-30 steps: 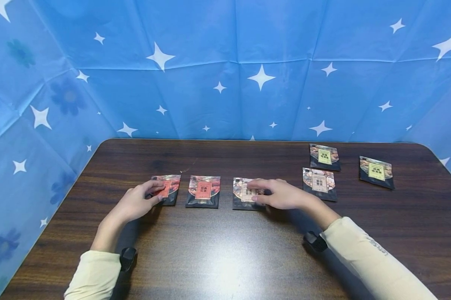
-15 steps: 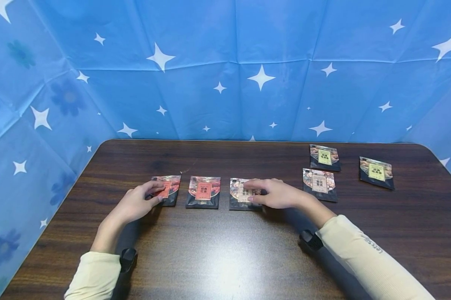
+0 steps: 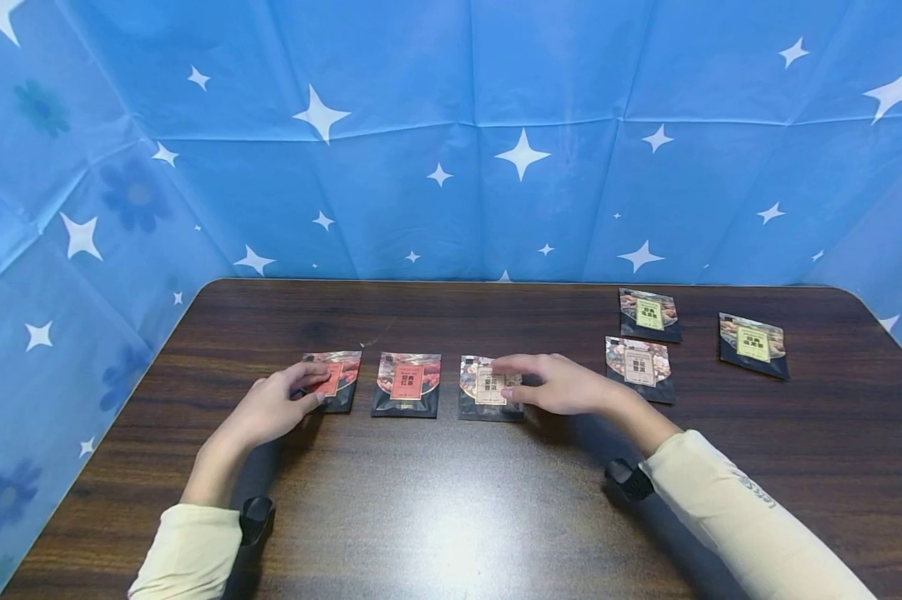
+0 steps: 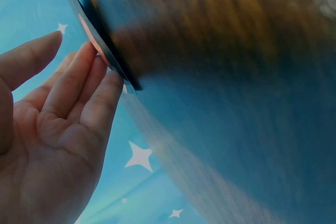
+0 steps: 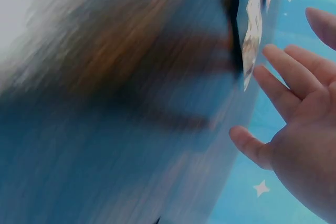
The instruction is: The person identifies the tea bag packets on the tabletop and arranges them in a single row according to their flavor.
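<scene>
My left hand (image 3: 274, 406) rests its fingertips on a red-labelled sachet (image 3: 340, 400) that lies flat on the table. In the left wrist view its fingers (image 4: 71, 80) touch the sachet's face while the thumb stands apart. A second red-labelled sachet (image 3: 406, 385) lies just to the right. Over the right part of a pale pink-labelled sachet (image 3: 477, 400) is my right hand (image 3: 563, 386), its fingers relaxed. The right wrist view has these fingers (image 5: 294, 72) spread close to the sachet (image 5: 252, 35), seemingly a little apart from it.
Another pale pink-labelled sachet (image 3: 638, 367) lies right of my right hand. Behind it is a yellow-labelled sachet (image 3: 649, 321), and a second yellow-labelled sachet (image 3: 754, 343) lies farther right. A blue star-patterned cloth (image 3: 451, 217) hangs behind the brown wooden table (image 3: 376, 517).
The pale pink-labelled sachet has slid slightly left under my right hand, which has since drawn back a little to the right. My left hand has stayed in place.
</scene>
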